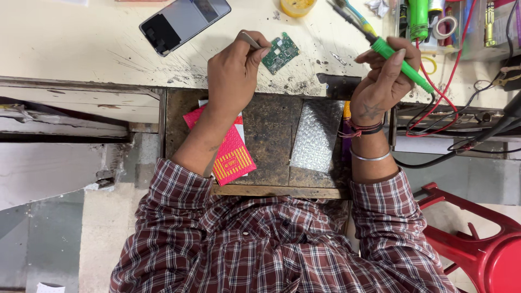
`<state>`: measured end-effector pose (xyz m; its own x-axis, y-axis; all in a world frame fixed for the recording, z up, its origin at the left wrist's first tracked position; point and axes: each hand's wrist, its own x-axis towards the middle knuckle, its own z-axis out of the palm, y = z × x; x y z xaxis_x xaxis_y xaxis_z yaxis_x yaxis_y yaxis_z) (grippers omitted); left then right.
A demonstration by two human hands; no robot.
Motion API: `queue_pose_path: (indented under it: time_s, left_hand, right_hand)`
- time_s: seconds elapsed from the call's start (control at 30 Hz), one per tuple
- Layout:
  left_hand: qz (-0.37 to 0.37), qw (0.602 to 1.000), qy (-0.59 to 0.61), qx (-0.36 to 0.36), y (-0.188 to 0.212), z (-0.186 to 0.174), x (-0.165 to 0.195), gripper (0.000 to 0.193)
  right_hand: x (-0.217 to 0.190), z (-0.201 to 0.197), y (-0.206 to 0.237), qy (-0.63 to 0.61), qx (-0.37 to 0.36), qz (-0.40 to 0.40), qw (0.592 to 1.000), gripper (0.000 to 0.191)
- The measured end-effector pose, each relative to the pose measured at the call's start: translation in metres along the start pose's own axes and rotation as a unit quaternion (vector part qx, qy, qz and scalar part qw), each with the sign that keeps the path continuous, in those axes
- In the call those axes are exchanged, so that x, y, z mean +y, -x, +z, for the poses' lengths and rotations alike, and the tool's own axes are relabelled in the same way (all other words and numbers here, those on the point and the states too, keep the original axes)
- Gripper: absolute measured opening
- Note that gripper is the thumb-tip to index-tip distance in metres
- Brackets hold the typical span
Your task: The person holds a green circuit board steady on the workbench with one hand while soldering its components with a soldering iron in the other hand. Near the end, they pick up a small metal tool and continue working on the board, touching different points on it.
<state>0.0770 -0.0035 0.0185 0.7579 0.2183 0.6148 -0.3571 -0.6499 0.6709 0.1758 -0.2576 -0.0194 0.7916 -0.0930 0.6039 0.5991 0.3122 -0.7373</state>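
- left hand (234, 70) has its fingers pinched shut on metal tweezers (251, 39), tips right at the left edge of the small green circuit board (281, 52), which lies on the far part of the bench (81, 43)
- right hand (384, 76) is wrapped tight round a green soldering iron (404, 65), tip raised off to the far right of the board, not touching it
- looks like the solder step: board pinned, iron waiting
- next move calls for bringing the tip down onto one pad while the tweezers hold steady
- phone (184, 21) lies far left, red packet (230, 152) in the open drawer nearer the body
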Motion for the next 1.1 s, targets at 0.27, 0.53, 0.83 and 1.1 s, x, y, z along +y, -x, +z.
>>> queue_pose_path:
  time_s: [0.27,0.53,0.83,1.1]
  left_hand:
    - [-0.004,1.000,0.025,-0.010,0.004,-0.001,0.002,0.016]
    - [-0.034,0.998,0.040,-0.034,0.005,0.000,0.002,0.016]
    - [-0.037,0.993,0.115,-0.016,0.000,0.003,0.002,0.014]
    - [-0.045,0.996,0.071,-0.017,-0.012,0.014,-0.008,0.017]
  right_hand:
    - [-0.009,-0.002,0.006,0.032,-0.091,0.039,0.995,0.025]
    - [-0.015,0.003,0.004,0.093,-0.122,0.080,0.985,0.026]
    - [-0.016,0.002,-0.003,0.055,-0.127,0.092,0.986,0.029]
    - [-0.022,0.005,-0.006,0.061,-0.134,0.101,0.984,0.028]
